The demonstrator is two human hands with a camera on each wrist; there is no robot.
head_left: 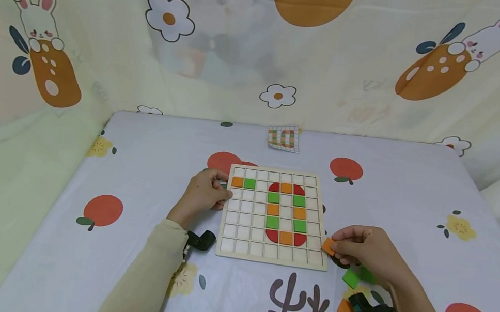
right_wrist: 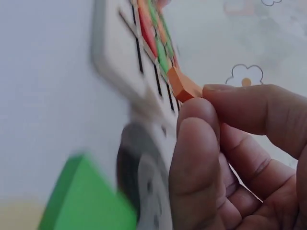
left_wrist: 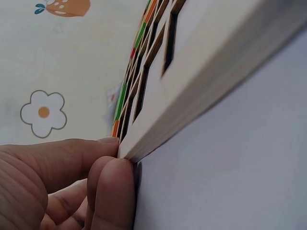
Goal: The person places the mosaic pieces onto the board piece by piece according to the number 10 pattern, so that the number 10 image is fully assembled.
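A pale wooden grid board (head_left: pixel 270 260) lies on the table. Green, orange and red tiles in it form a ring toward its right side. An orange square (head_left: pixel 237 182) and a green square (head_left: pixel 249 183) sit at its upper left. The left hand (head_left: pixel 203 192) pinches the board's left edge between thumb and fingers, as the left wrist view also shows. Near the lower right corner, the right hand (head_left: pixel 367 248) holds an orange square tile (right_wrist: pixel 181 85) between thumb and fingertips. That tile is tilted, close to the board's right edge; whether it touches cannot be told.
Loose green tiles (head_left: pixel 350 278) and orange tiles (head_left: pixel 345 310) lie beside and partly under the right wrist. A small card (head_left: pixel 284 138) printed with a coloured grid pattern rests near the table's back edge. The tablecloth (head_left: pixel 150 164) has fruit prints, and a patterned curtain (head_left: pixel 223 69) hangs behind.
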